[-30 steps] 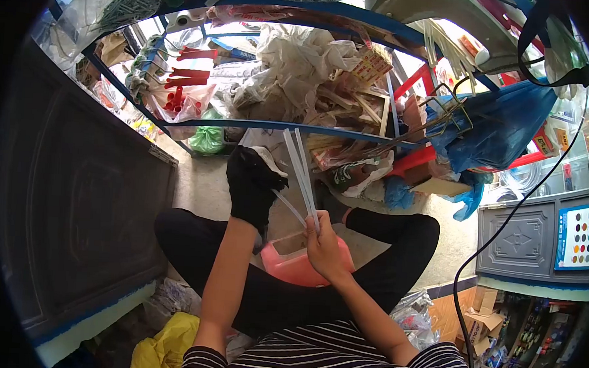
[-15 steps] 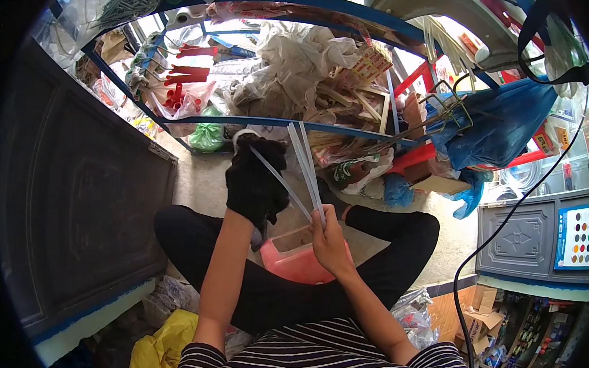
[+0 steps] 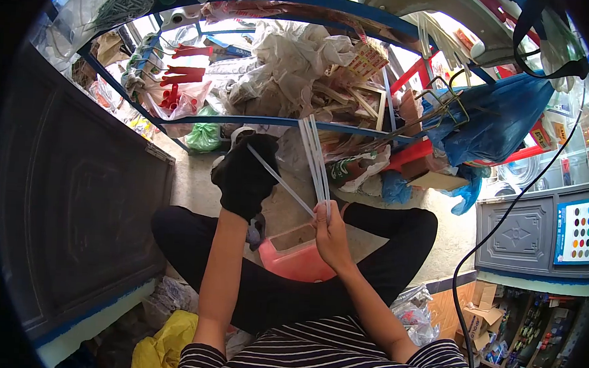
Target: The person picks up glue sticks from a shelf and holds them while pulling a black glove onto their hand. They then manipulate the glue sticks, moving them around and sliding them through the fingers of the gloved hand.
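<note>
"How far open is your right hand (image 3: 332, 236)?"

"Hardly at all. My grip is narrow, thumb and fingers closed around the lower ends of several pale sticks (image 3: 317, 162). They fan slightly and point away from me, their far ends in front of the blue rail (image 3: 198, 119) of the shelf."

"All of them point that way?"

"No, one stick (image 3: 278, 176) slants off to the left. Its near end is at my right fingertips, and its far end lies against the black covering (image 3: 248, 181) on my left hand."

"And that left grip, is it wide or closed?"

"I can't tell. The black stuff hides my fingers, and I couldn't say whether they pinch the stick or it only rests there. Something white (image 3: 242, 134) shows at the far edge of the covering, too hidden to name."

"Where do you have the sticks, then?"

"Up in the air, above the floor (image 3: 191, 178), out past my folded legs. The pink container (image 3: 300, 263) sits nearer my body, between my legs, just below my right hand. The green bag (image 3: 204, 135) is by the shelf's lower edge, beyond my left hand."
</note>
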`<control>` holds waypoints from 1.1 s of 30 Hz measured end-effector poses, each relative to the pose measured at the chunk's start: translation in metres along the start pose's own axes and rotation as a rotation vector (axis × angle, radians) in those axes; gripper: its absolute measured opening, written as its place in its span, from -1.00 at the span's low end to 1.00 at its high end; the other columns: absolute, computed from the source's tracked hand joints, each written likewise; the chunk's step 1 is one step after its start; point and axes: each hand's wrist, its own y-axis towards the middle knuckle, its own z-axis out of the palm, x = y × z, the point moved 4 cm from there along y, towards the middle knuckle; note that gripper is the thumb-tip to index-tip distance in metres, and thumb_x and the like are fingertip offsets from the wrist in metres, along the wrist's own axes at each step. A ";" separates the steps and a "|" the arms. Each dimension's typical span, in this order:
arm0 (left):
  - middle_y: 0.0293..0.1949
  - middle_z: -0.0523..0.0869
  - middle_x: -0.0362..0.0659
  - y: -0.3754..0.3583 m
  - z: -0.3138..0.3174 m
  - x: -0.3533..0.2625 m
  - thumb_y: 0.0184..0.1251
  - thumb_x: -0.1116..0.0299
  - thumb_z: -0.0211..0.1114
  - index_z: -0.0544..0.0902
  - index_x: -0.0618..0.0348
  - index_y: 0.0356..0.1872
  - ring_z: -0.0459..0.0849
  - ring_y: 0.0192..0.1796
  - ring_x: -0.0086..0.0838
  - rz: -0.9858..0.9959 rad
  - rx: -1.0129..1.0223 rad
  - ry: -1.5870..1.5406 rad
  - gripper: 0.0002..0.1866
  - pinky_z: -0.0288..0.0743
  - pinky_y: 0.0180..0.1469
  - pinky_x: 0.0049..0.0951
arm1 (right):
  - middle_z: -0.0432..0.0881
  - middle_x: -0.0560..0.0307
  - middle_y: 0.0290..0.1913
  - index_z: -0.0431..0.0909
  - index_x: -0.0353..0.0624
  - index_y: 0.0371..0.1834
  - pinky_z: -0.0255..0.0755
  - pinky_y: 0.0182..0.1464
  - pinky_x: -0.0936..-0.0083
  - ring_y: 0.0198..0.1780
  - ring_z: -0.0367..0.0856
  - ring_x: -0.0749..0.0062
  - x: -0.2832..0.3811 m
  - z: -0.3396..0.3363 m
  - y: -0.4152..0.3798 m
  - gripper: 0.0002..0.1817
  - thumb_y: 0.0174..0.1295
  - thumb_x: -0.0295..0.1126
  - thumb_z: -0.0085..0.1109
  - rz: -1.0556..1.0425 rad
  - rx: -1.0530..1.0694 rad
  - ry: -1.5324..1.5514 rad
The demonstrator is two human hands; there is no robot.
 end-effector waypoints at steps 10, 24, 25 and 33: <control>-0.45 0.61 -0.17 -0.014 0.000 -0.032 0.51 0.02 0.10 0.51 0.02 -0.33 0.50 -0.53 -0.32 -0.784 -0.146 -1.296 -0.68 0.48 -0.44 -0.29 | 0.38 0.33 -0.47 0.46 -0.18 -0.18 0.32 -0.35 0.69 -0.40 0.42 0.70 -0.011 -0.001 0.002 -0.60 0.61 -0.06 -0.14 -0.182 -0.005 0.111; -0.61 0.41 -0.36 -0.012 -0.029 -0.007 0.44 0.07 0.02 0.45 -0.12 -0.50 0.38 -0.66 -0.45 -0.529 -0.233 -1.519 -0.71 0.44 -0.49 -0.26 | 0.34 0.41 -0.56 0.56 -0.20 -0.14 0.17 -0.54 0.68 -0.59 0.28 0.76 0.008 0.004 -0.005 -0.62 0.60 -0.10 -0.08 0.014 0.269 0.175; -0.62 0.40 -0.35 -0.010 -0.030 -0.016 0.44 0.10 0.02 0.44 -0.11 -0.52 0.37 -0.67 -0.45 -0.508 -0.221 -1.621 -0.71 0.47 -0.47 -0.25 | 0.35 0.40 -0.56 0.56 -0.21 -0.14 0.17 -0.55 0.68 -0.59 0.29 0.76 -0.001 0.005 -0.004 -0.62 0.60 -0.11 -0.09 0.017 0.265 0.177; -0.66 0.33 -0.35 -0.010 -0.035 0.002 0.42 0.08 0.01 0.40 -0.10 -0.55 0.32 -0.67 -0.49 -0.557 -0.300 -1.600 -0.68 0.40 -0.48 -0.29 | 0.38 0.39 -0.52 0.57 -0.20 -0.16 0.24 -0.43 0.67 -0.48 0.34 0.73 -0.002 -0.001 0.006 -0.65 0.58 -0.13 -0.03 -0.060 0.080 0.106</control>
